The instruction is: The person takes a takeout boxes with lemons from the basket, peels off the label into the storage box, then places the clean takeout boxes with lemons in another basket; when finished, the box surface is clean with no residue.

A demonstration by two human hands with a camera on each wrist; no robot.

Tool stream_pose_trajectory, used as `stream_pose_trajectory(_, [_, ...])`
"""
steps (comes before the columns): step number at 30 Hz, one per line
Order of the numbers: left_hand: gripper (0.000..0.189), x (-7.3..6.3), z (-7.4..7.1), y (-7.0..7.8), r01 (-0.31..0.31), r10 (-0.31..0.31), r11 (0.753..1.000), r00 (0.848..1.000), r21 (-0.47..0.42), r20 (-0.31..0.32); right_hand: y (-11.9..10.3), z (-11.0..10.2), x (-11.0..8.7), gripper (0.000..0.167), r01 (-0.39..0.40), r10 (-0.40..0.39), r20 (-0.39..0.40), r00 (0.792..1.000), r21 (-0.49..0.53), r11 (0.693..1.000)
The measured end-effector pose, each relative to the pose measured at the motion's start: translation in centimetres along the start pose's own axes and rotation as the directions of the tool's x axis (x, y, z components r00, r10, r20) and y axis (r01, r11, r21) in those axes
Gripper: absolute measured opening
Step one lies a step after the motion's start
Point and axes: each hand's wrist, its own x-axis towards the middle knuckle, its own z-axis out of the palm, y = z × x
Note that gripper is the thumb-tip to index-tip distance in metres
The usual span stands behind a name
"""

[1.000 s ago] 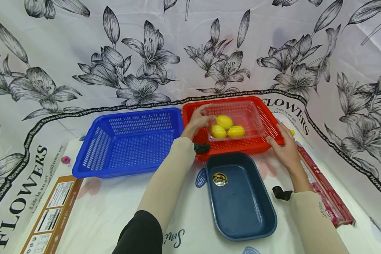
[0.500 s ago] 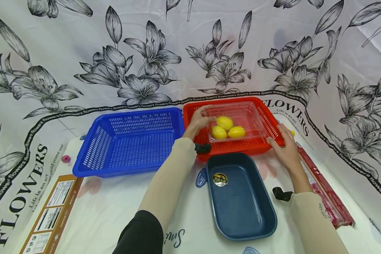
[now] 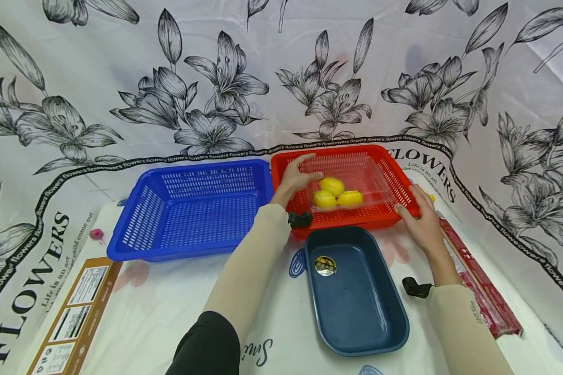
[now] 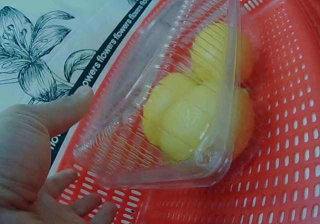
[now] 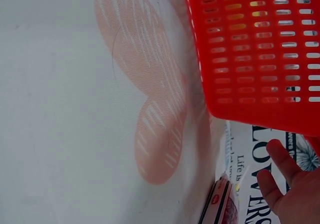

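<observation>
In the head view, a clear plastic container [image 3: 372, 179] sits inside a red perforated basket [image 3: 380, 219]. Three lemons [image 3: 349, 198] cluster at the container's left end. My left hand [image 3: 294, 177] reaches over the basket's left side, thumb and fingers spread around that end. The left wrist view shows these fingers [image 4: 70, 109] loose beside the clear wall, with a gap between. At the basket's right front corner, my right hand [image 3: 422, 213] holds the red rim, thumb over the near side and fingers outside. In the right wrist view, two of its fingers [image 5: 282, 159] show beyond the basket wall.
A blue perforated basket [image 3: 206, 224] stands to the left, against the red one. Before the red basket lies a dark blue tray [image 3: 356, 307] with a gold sticker. A red package [image 3: 483, 286] lies right; a brown box [image 3: 75, 312] lies left. Patterned cloth hangs behind.
The clear container and lemons shift slightly downward in the view and look blurred now. Both hands keep nearly the same places. The baskets and tray stay put.
</observation>
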Motion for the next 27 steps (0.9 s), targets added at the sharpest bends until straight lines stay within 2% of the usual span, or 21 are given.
stream_pose_trajectory(5, [0.066, -0.3, -0.5, 0.6, -0.042, 0.042, 0.999, 0.999, -0.002, 0.0, 0.0, 0.6, 0.5, 0.069, 0.012, -0.012, 0.02, 1.0, 0.005, 1.0])
stream_pose_trajectory(13, [0.065, -1.2, -1.3, 2.6, -0.156, 0.156, 0.988, 0.988, -0.007, -0.007, 0.0, 0.5, 1.1, 0.069, 0.022, -0.021, 0.04, 0.999, -0.037, 0.999])
stream_pose_trajectory(18, [0.061, -2.9, -2.6, 3.6, -0.187, 0.187, 0.982, 0.982, -0.028, -0.024, 0.3, -0.1, 1.7, 0.069, 0.059, -0.056, 0.052, 0.997, -0.061, 0.996])
stream_pose_trajectory(21, [0.056, -4.3, -3.5, 4.0, -0.21, 0.21, 0.978, 0.977, -0.014, -0.036, 0.5, -0.8, 2.0, 0.07, 0.077, -0.07, 0.058, 0.996, -0.12, 0.99])
stream_pose_trajectory(27, [0.054, -7.3, -5.6, 4.0, -0.237, 0.243, 0.965, 0.969, 0.11, -0.041, -0.4, -2.3, 2.2, 0.076, 0.057, -0.029, 0.093, 0.995, -0.312, 0.948])
